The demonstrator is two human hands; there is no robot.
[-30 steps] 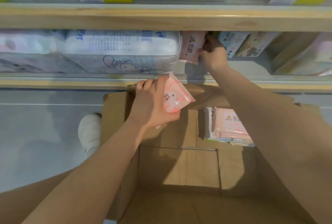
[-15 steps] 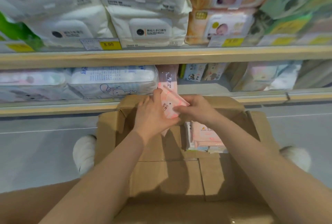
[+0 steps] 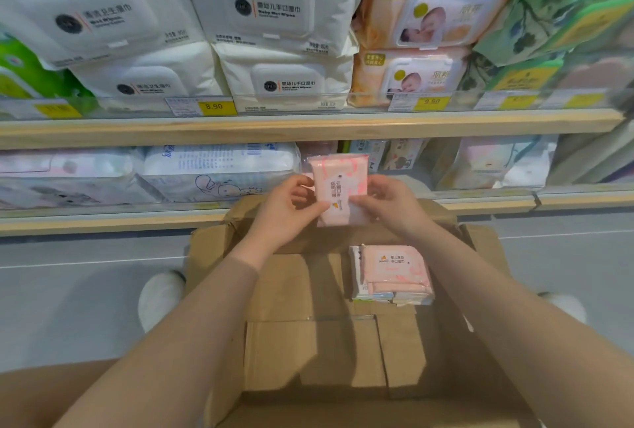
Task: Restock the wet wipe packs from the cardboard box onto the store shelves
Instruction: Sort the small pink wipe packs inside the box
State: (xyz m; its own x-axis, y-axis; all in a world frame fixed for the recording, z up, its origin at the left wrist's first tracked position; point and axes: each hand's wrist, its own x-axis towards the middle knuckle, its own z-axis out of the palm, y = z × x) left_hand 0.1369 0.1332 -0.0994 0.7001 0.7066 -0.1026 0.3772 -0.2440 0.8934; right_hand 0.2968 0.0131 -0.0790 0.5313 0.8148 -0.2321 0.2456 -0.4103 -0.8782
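Two wooden-edged shelves rise behind the open cardboard box; above it, soft white packs read "Baby Wet Wipes", with a yellow tag marked 8.90 below them. Inside the box, at its far right, lies a stack of flat pink packs. Just above the box's far rim, the left hand and right hand pinch one glossy pink wet wipe pack upright by its side edges, its print unreadable.
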